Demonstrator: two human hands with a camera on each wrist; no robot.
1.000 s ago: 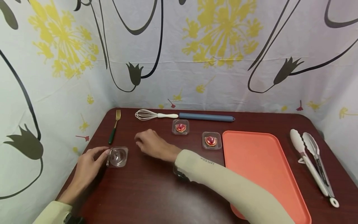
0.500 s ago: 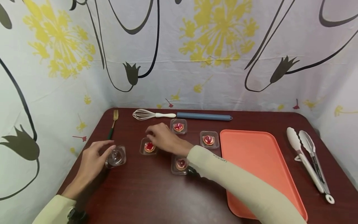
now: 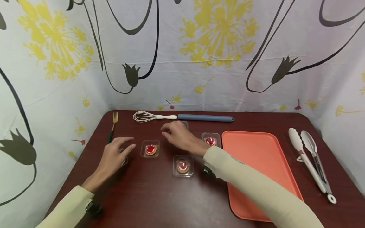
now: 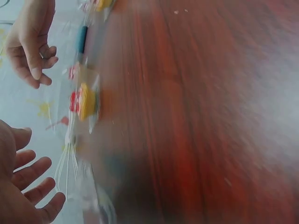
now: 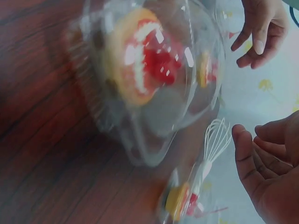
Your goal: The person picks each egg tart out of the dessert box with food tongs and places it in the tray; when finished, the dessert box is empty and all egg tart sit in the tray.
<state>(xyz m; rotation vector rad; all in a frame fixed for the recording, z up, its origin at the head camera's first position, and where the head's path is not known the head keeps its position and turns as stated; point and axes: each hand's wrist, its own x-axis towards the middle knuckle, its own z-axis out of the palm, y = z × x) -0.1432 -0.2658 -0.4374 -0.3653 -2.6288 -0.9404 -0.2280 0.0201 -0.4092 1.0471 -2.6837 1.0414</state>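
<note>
My left hand (image 3: 112, 156) hovers over a small clear plastic container (image 3: 124, 162), mostly hidden beneath it. Thumb and fingers are spread apart with nothing between them, as the left wrist view also shows. To its right, a boxed red-topped tart (image 3: 150, 149) sits on the table. My right hand (image 3: 182, 136) hangs in the air, fingers loosely bent and holding nothing, covering most of the rear tart box (image 3: 184, 123). Two more boxed tarts lie nearby: one in front (image 3: 183, 166), one by the tray (image 3: 210, 141). A domed clear lid (image 5: 163, 109) covers a tart in the right wrist view.
An orange tray (image 3: 256, 177) lies on the right, partly under my right sleeve. Tongs (image 3: 309, 161) rest beyond it. Along the back edge are a white whisk (image 3: 154, 117) and a blue rolling pin (image 3: 205, 118). A gold fork (image 3: 112, 128) with a green handle lies at the left.
My right hand has moved rightward, uncovering the left and front boxed tarts. My left hand has left the container's edge and shifted right above it. The head view has turned slightly right.
</note>
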